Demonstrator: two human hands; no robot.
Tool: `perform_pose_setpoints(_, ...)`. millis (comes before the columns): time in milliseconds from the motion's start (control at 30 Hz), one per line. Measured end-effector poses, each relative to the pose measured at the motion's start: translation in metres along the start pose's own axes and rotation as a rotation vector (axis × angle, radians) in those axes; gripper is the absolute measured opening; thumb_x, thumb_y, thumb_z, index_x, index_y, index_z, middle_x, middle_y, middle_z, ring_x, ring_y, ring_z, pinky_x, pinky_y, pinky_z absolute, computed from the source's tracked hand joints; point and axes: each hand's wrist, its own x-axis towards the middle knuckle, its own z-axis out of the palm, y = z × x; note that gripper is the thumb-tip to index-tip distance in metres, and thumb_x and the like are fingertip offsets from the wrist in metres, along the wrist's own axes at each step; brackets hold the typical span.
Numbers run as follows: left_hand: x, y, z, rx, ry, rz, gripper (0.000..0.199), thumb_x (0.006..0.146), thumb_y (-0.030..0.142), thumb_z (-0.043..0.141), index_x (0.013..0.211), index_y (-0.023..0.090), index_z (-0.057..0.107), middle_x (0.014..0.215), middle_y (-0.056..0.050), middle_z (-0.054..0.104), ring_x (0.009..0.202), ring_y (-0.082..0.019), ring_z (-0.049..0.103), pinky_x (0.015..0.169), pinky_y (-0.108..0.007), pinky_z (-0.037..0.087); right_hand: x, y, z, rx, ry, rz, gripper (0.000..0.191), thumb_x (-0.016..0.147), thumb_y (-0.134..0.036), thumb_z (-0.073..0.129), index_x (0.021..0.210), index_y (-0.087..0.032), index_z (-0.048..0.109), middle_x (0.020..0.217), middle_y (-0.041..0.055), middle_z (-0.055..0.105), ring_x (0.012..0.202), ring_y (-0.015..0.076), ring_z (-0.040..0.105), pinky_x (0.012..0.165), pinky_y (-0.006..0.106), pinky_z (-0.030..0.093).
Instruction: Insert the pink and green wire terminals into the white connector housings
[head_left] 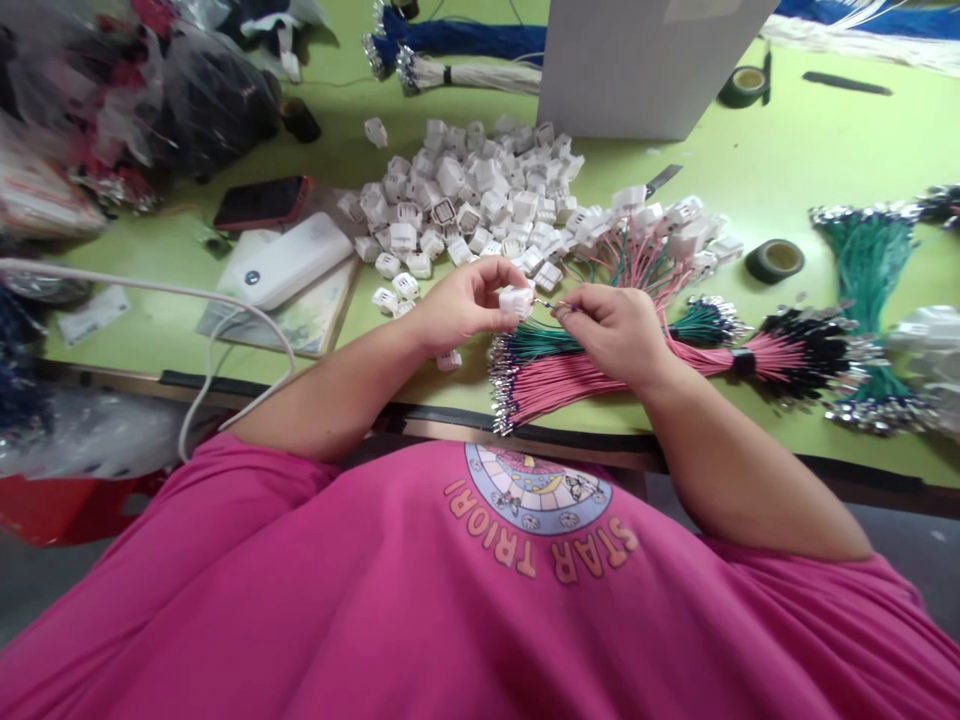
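Note:
My left hand [474, 305] pinches a white plastic connector housing [516, 302] between thumb and fingers. Just to its right, my right hand [616, 328] grips a thin wire whose metal end [541, 301] points at the housing; whether it has entered is too small to tell. Under the right hand lies a bundle of pink wires [559, 388] with metal tips, beside green wires [536, 340]. Beyond both hands spreads a heap of white housings [480, 190]. Housings with pink and green wires attached [649, 245] lie to the right of that heap.
A grey-white box [637, 70] stands at the back. Black tape rolls [775, 260] and green wire bundles [866, 265] are on the right. A phone [261, 202], a white power bank [289, 262] and its cable [187, 292] lie left, near plastic bags [202, 90].

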Motion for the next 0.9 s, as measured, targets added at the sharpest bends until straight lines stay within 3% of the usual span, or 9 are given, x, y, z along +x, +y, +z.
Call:
perform_pose_setpoints(333,-0.001,-0.004,0.005,0.125,0.119,0.012,0.055,0.051,0.04,0.096,0.088,0.016,0.063,0.094,-0.002,0.068,0.079,-0.011,0.062,0.071,-0.024,0.051,0.002,0.0,-0.001,-0.023,-0.076,0.022,0.022,0.084,-0.027,0.055,0.074,-0.015,0.071,0.065,0.0003,0.062,0.062,0.0121,0.051,0.064,0.026,0.036)
perform_pose_setpoints(633,-0.004,-0.003,0.012,0.281,0.173,0.015,0.043,0.052,0.029,0.092,0.085,0.014,0.069,0.078,0.0,0.066,0.07,-0.01,0.057,0.067,-0.025,0.047,0.002,0.003,0.005,-0.007,-0.062,0.004,0.025,0.087,-0.029,0.054,0.078,-0.015,0.073,0.068,0.0007,0.064,0.063,0.0119,0.051,0.065,0.026,0.036)
perform_pose_setpoints(900,-0.003,-0.02,0.014,0.294,0.12,0.014,0.037,0.058,0.029,0.09,0.088,0.015,0.072,0.07,0.001,0.06,0.062,-0.008,0.05,0.061,-0.024,0.04,0.001,0.003,0.011,-0.06,-0.144,0.036,0.023,0.088,-0.027,0.053,0.08,-0.016,0.073,0.068,0.0018,0.065,0.065,0.0136,0.053,0.065,0.027,0.036)
